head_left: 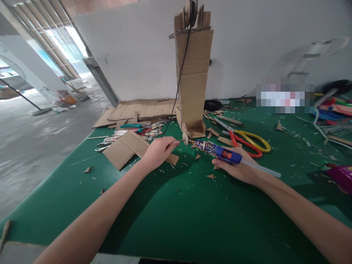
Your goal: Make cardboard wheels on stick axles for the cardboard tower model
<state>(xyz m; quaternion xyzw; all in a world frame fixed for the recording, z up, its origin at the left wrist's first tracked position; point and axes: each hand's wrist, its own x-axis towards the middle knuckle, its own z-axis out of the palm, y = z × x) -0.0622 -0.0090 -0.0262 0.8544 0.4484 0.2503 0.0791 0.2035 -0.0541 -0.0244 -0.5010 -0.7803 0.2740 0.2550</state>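
My right hand (243,170) is wrapped round a blue hot glue gun (227,154), with a clear glue stick (266,170) poking out of its back end. The gun's nozzle points left, right at a small cardboard disc (186,138); whether they touch I cannot tell. A thin wooden stick (181,140) runs from the disc to my left hand (161,149), whose closed fingers pinch its end. Just behind stands a tall cardboard tower (194,73) with a wheel (190,13) at its top. A black cord (181,69) hangs from that wheel down the tower's left side.
Scissors with red and yellow handles (247,142) lie right of the tower. Cardboard pieces (121,150) and several tools (132,126) are at left. Scraps (210,176) litter the green table (192,216). A purple object (341,178) sits at the right edge; a wall (137,55) stands behind.
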